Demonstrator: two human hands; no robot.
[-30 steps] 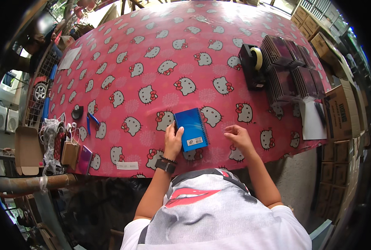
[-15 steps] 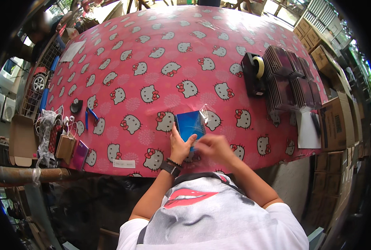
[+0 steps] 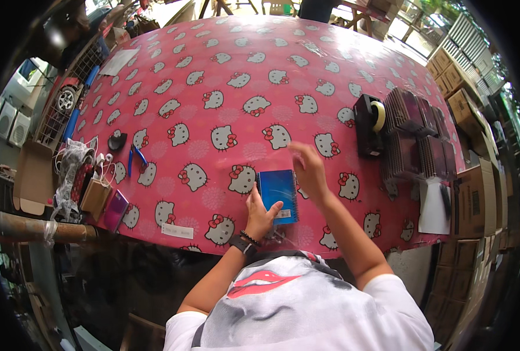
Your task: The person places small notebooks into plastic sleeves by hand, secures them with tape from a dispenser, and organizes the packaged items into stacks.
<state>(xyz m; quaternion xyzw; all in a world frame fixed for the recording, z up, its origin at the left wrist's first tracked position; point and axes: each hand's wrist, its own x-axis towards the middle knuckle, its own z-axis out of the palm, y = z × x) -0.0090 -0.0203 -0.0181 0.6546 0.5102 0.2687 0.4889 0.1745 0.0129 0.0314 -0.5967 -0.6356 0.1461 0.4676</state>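
A blue spiral notebook (image 3: 276, 190) lies at the near middle of the table, its wire binding along the right edge and a small white label at the bottom. My left hand (image 3: 261, 215) grips its lower left side, thumb across the cover. Beyond the notebook's upper right corner, my right hand (image 3: 310, 169) is raised with its fingers curled in. What those fingers hold, if anything, I cannot make out. Some clear plastic (image 3: 276, 234) shows just below the notebook.
Stacks of dark notebooks (image 3: 409, 146) stand at the right beside a black tape dispenser (image 3: 366, 128). Blue-handled pliers (image 3: 136, 159), a purple notebook (image 3: 116, 210) and an open cardboard box (image 3: 35, 181) are at the left. A white paper strip (image 3: 177, 231) lies near the front edge.
My right hand has moved from the notebook's lower right side up past its top corner. The clear plastic at the notebook's top right no longer shows there. The view has shifted slightly.
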